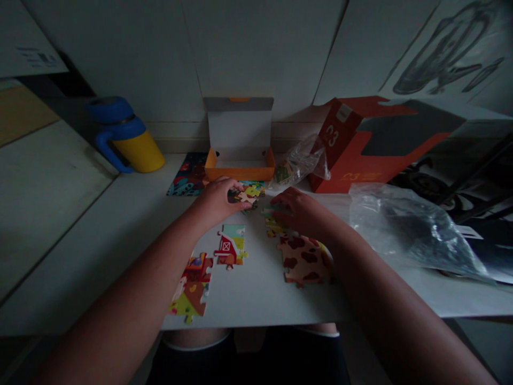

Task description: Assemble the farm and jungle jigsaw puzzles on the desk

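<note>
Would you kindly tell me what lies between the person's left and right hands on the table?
In the head view, jigsaw pieces lie there: a multicoloured group at the fingertips of the left hand, and a yellow group under the fingers of the right hand.

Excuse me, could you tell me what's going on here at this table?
A person is sitting at a white table with both hands among jigsaw pieces. The left hand rests on a colourful cluster of pieces, and the right hand is over a few more pieces. Nearer the person lie pieces showing a red barn and cow-patterned pieces. An open orange box stands behind them, beside a plastic bag.
</note>
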Demonstrator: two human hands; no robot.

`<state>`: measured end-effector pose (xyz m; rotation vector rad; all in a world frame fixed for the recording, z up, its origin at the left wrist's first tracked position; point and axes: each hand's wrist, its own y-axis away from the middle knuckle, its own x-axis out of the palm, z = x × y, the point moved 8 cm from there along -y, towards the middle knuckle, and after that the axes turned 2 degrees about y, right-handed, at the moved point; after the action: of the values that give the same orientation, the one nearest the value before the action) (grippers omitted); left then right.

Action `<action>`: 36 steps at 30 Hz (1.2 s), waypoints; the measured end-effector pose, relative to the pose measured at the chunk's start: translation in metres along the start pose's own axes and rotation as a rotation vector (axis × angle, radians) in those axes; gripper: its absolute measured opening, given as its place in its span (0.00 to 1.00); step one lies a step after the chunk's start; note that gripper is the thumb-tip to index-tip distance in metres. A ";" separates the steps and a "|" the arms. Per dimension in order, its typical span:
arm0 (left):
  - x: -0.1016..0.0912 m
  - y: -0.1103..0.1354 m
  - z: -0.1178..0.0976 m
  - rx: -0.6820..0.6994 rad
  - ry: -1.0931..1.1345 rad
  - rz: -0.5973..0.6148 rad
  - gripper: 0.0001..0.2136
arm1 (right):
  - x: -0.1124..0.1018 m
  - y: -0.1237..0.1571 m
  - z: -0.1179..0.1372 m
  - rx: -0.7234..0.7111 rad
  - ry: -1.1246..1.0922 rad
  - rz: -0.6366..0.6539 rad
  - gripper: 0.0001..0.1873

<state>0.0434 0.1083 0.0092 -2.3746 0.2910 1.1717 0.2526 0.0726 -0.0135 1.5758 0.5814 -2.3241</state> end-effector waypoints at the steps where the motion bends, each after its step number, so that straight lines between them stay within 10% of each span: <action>1: 0.000 0.000 -0.001 -0.002 -0.006 0.001 0.16 | 0.000 0.000 0.000 0.003 0.001 0.005 0.15; 19: -0.006 0.009 -0.036 0.084 0.077 -0.120 0.19 | -0.028 0.002 0.002 0.071 -0.214 -0.195 0.10; 27: 0.009 0.030 -0.087 0.304 0.222 -0.035 0.14 | -0.008 0.001 0.008 0.134 -0.981 0.010 0.23; 36: 0.018 0.024 -0.070 0.148 0.512 -0.021 0.09 | -0.019 0.002 0.007 0.173 -1.031 -0.055 0.26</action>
<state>0.0934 0.0523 0.0242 -2.5000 0.4973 0.4932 0.2552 0.0674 0.0062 0.2355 0.1570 -2.8236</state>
